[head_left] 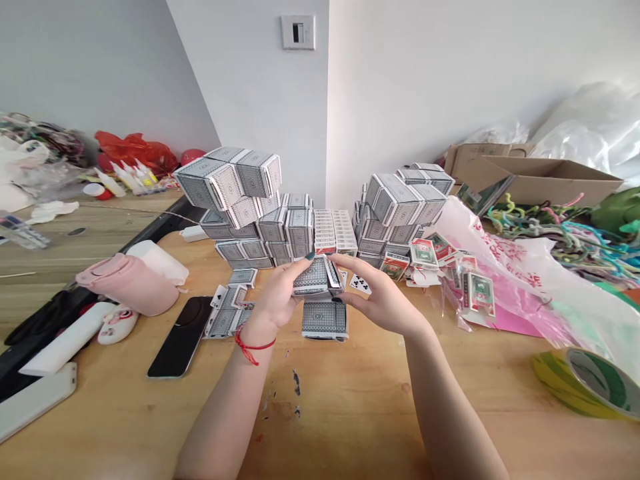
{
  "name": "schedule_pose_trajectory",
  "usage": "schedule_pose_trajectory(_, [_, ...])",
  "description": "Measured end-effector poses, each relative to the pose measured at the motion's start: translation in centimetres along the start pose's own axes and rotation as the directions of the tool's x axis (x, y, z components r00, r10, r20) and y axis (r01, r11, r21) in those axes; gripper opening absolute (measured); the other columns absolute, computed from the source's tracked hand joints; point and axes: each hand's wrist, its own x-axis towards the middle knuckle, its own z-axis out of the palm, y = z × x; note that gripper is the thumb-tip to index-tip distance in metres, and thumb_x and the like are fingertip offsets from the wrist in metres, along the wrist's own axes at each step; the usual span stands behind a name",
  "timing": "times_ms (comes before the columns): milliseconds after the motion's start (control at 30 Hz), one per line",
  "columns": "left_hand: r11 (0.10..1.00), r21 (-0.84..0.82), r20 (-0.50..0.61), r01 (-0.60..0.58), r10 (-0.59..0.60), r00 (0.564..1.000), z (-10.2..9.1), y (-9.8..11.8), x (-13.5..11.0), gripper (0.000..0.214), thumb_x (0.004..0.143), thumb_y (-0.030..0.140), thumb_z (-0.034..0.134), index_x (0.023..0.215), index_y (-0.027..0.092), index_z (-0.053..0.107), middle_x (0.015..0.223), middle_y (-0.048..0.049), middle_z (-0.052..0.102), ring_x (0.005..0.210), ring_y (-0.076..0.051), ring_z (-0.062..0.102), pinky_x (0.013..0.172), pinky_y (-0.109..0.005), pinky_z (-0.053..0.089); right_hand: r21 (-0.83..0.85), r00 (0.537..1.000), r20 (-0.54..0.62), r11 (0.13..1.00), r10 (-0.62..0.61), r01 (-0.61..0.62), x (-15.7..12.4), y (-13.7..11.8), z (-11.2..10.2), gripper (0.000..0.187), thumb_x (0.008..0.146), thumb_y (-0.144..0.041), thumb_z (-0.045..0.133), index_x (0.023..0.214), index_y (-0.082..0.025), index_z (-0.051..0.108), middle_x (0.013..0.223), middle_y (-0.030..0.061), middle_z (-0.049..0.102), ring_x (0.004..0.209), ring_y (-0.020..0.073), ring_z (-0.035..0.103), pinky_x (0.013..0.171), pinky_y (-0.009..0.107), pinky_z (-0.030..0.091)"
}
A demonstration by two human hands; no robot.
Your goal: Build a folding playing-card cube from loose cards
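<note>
Between my two hands is a box folded from grey-patterned playing cards (314,279). My left hand (283,293) grips its left side, thumb on top, a red string bracelet at the wrist. On the box's right side my right hand (377,293) has its fingers closed at the edge. Just below it a second playing-card box (325,321) lies on the table; whether the two touch I cannot tell. Loose playing cards (359,284) peek out by my right fingers. Stacks of similar card boxes rise behind, at left (230,180) and right (405,200).
Packed card decks (334,230) stand between the stacks. At left are a phone (180,337), a pink bottle (127,283) and a white mouse (118,324). Card packs (479,295), plastic bags, yellow tape (550,380) and a cardboard box (550,179) sit at right.
</note>
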Motion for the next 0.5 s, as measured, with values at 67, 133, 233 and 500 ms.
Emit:
schedule_pose_trajectory(67, [0.999, -0.034, 0.038, 0.009, -0.008, 0.999, -0.2, 0.1, 0.0, 0.026, 0.070, 0.035, 0.064, 0.086, 0.015, 0.069, 0.078, -0.0030, 0.069, 0.068, -0.015, 0.060, 0.059, -0.023, 0.042, 0.033, 1.000, -0.005, 0.999, 0.006, -0.006, 0.0, 0.1, 0.0, 0.050, 0.080, -0.019, 0.056, 0.127, -0.033, 0.044, 0.130, 0.0015, 0.048, 0.124, 0.0210, 0.040, 0.105, 0.044, 0.033])
schedule_pose_trajectory(133, [0.998, -0.058, 0.064, -0.017, 0.021, 0.998, -0.3, 0.1, -0.1, 0.027, 0.071, 0.037, 0.063, 0.086, 0.014, 0.068, 0.077, -0.0038, 0.068, 0.068, -0.015, 0.060, 0.058, -0.023, 0.043, 0.049, 1.000, -0.010, 0.999, 0.014, -0.014, -0.1, 0.2, 0.1, 0.047, 0.081, -0.019, 0.055, 0.126, -0.033, 0.046, 0.131, 0.0025, 0.047, 0.124, 0.0214, 0.040, 0.103, 0.044, 0.035])
schedule_pose_trajectory(233, [0.995, -0.043, 0.124, -0.089, 0.094, 0.988, -0.5, 0.1, -0.3, 0.036, 0.071, 0.044, 0.062, 0.089, 0.013, 0.067, 0.079, -0.0061, 0.068, 0.072, -0.019, 0.061, 0.061, -0.027, 0.045, 0.051, 1.000, -0.014, 0.999, 0.015, -0.015, -0.2, 0.1, 0.2, 0.047, 0.082, -0.022, 0.055, 0.126, -0.032, 0.045, 0.130, 0.0037, 0.047, 0.121, 0.0221, 0.042, 0.100, 0.044, 0.038])
schedule_pose_trajectory(500, [0.981, 0.088, 0.178, -0.175, 0.157, 0.971, -0.5, 0.2, -1.3, 0.044, 0.064, 0.044, 0.070, 0.096, 0.014, 0.064, 0.085, -0.0074, 0.068, 0.073, -0.021, 0.063, 0.064, -0.029, 0.047, 0.108, 0.996, -0.084, 0.994, 0.020, -0.011, 0.0, -0.3, 0.4, 0.044, 0.080, -0.031, 0.059, 0.123, -0.031, 0.048, 0.125, 0.0052, 0.050, 0.112, 0.0225, 0.049, 0.093, 0.043, 0.046])
